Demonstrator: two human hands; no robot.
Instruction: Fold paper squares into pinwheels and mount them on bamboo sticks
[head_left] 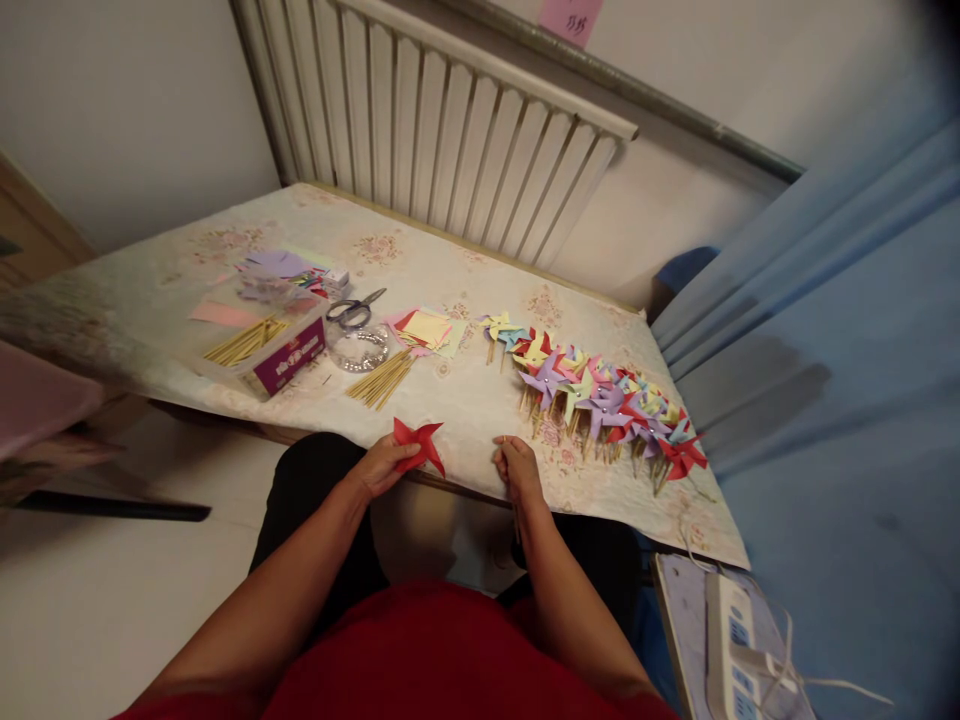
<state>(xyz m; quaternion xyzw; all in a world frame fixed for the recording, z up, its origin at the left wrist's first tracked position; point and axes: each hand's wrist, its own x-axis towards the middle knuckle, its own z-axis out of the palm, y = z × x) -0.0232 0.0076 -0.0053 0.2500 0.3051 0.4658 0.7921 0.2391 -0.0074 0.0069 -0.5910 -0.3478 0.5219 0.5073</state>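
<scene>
Left hand (382, 465) pinches a red pinwheel (418, 443); right hand (516, 468) closes on a stick (516, 515).
Light, flimsy paper, probably crushes easily: best held near its centre, finished pinwheels (600, 395) at two o'clock.

The stick (516, 520) pinched in the right hand (516, 470) is largely hidden behind the wrist, the writing on the pink note (570, 17) cut by the top edge is too small to be read, and the power strip (731, 650) is clipped by the bottom edge.
</scene>
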